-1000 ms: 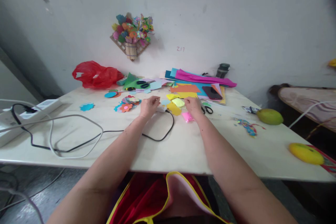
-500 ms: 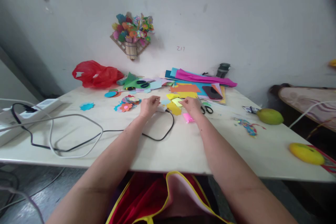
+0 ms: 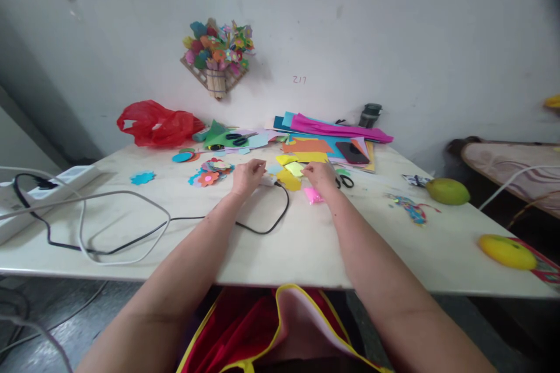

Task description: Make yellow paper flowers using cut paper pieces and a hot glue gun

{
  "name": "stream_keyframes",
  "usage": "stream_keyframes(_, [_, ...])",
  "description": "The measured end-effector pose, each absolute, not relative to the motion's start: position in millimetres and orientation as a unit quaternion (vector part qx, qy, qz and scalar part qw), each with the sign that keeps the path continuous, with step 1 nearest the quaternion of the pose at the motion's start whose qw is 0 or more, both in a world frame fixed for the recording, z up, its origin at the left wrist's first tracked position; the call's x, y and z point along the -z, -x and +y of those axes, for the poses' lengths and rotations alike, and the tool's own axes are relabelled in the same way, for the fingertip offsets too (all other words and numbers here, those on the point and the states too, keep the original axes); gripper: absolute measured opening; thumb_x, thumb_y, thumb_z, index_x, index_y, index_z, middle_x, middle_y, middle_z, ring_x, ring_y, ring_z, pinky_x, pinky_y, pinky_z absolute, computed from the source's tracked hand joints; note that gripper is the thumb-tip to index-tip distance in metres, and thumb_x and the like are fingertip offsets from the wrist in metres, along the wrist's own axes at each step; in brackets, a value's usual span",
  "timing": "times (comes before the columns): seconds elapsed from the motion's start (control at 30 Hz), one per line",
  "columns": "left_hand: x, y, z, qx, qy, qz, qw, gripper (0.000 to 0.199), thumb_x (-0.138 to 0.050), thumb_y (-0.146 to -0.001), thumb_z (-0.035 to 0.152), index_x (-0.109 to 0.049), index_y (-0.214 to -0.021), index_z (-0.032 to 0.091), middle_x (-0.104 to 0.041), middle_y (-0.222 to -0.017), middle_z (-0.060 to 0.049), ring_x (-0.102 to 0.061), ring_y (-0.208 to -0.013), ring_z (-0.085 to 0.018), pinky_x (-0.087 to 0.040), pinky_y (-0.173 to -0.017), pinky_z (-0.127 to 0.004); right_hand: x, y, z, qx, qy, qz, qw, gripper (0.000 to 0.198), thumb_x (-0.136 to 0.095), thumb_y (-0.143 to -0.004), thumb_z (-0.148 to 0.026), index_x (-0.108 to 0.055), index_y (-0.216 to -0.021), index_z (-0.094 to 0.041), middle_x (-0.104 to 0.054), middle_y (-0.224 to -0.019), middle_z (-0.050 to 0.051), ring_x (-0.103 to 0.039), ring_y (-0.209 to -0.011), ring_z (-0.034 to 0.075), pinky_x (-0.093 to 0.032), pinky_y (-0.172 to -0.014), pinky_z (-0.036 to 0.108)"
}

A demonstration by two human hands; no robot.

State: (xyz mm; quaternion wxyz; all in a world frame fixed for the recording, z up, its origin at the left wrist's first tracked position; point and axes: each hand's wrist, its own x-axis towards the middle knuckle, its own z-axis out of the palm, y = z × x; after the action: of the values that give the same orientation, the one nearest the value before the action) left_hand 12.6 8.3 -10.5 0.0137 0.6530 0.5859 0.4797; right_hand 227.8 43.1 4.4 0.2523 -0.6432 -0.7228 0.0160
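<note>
My left hand [image 3: 248, 178] is closed in a pinch at the middle of the table, beside a white device [image 3: 266, 180] with a black cable plugged in. Whatever sits between its fingertips is too small to make out. To the right, my right hand [image 3: 320, 176] is also pinched, its fingertips at the edge of a pale yellow piece [image 3: 294, 169]. Whether they grip that piece I cannot tell. Between the hands lies mustard-yellow paper [image 3: 289, 180]. A small pink packet [image 3: 312, 195] rests below my right hand, and black-handled scissors [image 3: 345, 180] lie just beyond its wrist.
Paper flowers [image 3: 209, 178] are piled left of my left hand, with a blue cutout [image 3: 142, 178] farther left. Coloured sheets [image 3: 306, 145] and a phone [image 3: 352, 152] lie behind. Cables loop from a power strip [image 3: 65, 180]. Two fruits, one a green mango [image 3: 448, 191], sit right.
The camera view has shifted very slightly. Both hands keep nearly the same place and pinched shape, and nothing on the table has visibly moved.
</note>
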Motion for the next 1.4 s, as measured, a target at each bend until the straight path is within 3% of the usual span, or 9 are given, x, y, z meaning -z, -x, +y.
stream_keyframes(0.2, [12, -12, 9, -0.481, -0.655, 0.582, 0.021, 0.023, -0.051, -0.077, 0.031, -0.065, -0.089, 0.018, -0.070, -0.070, -0.004, -0.064, -0.069, -0.016, -0.044, -0.061, -0.023, -4, -228, 44, 0.015, 0.631, -0.753, 0.184, 0.029, -0.044, -0.082, -0.034, -0.070, -0.084, -0.021, -0.068, -0.090, 0.010, -0.059, -0.085, 0.021, -0.037, -0.068, 0.029])
stream_keyframes(0.33, [12, -12, 10, -0.484, -0.655, 0.580, 0.023, 0.022, -0.051, -0.077, 0.031, -0.065, -0.089, 0.018, -0.070, -0.070, -0.004, -0.065, -0.069, -0.016, -0.044, -0.061, -0.022, -2, -227, 46, 0.006, 0.627, -0.762, 0.165, 0.025, -0.047, -0.078, -0.019, -0.069, -0.089, -0.023, -0.068, -0.093, 0.007, -0.059, -0.089, 0.020, -0.036, -0.074, 0.030])
stream_keyframes(0.5, [12, -13, 10, -0.482, -0.654, 0.583, 0.027, 0.023, -0.051, -0.077, 0.032, -0.065, -0.089, 0.018, -0.070, -0.071, -0.004, -0.065, -0.070, -0.016, -0.045, -0.062, -0.022, 0, -227, 48, 0.011, 0.609, -0.781, 0.141, 0.024, -0.053, -0.072, -0.014, -0.069, -0.088, -0.024, -0.068, -0.093, 0.005, -0.059, -0.091, 0.019, -0.034, -0.082, 0.032])
stream_keyframes(0.7, [14, -12, 11, -0.482, -0.655, 0.581, 0.040, 0.025, -0.050, -0.077, 0.034, -0.065, -0.090, 0.019, -0.070, -0.073, -0.004, -0.065, -0.071, -0.016, -0.046, -0.063, -0.023, -4, -230, 44, -0.003, 0.606, -0.782, 0.145, 0.020, -0.052, -0.072, -0.018, -0.071, -0.078, -0.024, -0.069, -0.086, 0.005, -0.059, -0.085, 0.019, -0.036, -0.076, 0.030])
stream_keyframes(1.0, [13, -13, 11, -0.483, -0.659, 0.575, 0.035, 0.026, -0.049, -0.078, 0.035, -0.065, -0.090, 0.018, -0.070, -0.073, -0.005, -0.065, -0.070, -0.016, -0.045, -0.064, -0.023, -3, -231, 48, 0.026, 0.580, -0.779, 0.236, 0.020, -0.051, -0.075, -0.025, -0.070, -0.080, -0.024, -0.069, -0.084, 0.003, -0.059, -0.082, 0.017, -0.036, -0.075, 0.027])
stream_keyframes(1.13, [12, -13, 9, -0.486, -0.658, 0.574, 0.035, 0.026, -0.049, -0.078, 0.037, -0.065, -0.087, 0.018, -0.070, -0.072, -0.005, -0.065, -0.068, -0.015, -0.045, -0.062, -0.022, -8, -224, 39, 0.013, 0.512, -0.836, 0.197, 0.018, -0.056, -0.072, -0.032, -0.070, -0.081, -0.024, -0.069, -0.088, 0.002, -0.059, -0.085, 0.017, -0.037, -0.077, 0.027])
stream_keyframes(1.4, [8, -16, 6, -0.474, -0.658, 0.584, 0.027, 0.024, -0.050, -0.077, 0.034, -0.066, -0.084, 0.017, -0.070, -0.073, -0.005, -0.064, -0.067, -0.016, -0.044, -0.062, -0.023, -9, -213, 30, 0.024, 0.511, -0.855, 0.078, 0.036, -0.061, -0.066, -0.037, -0.065, -0.101, -0.027, -0.066, -0.101, 0.004, -0.057, -0.094, 0.021, -0.040, -0.078, 0.028])
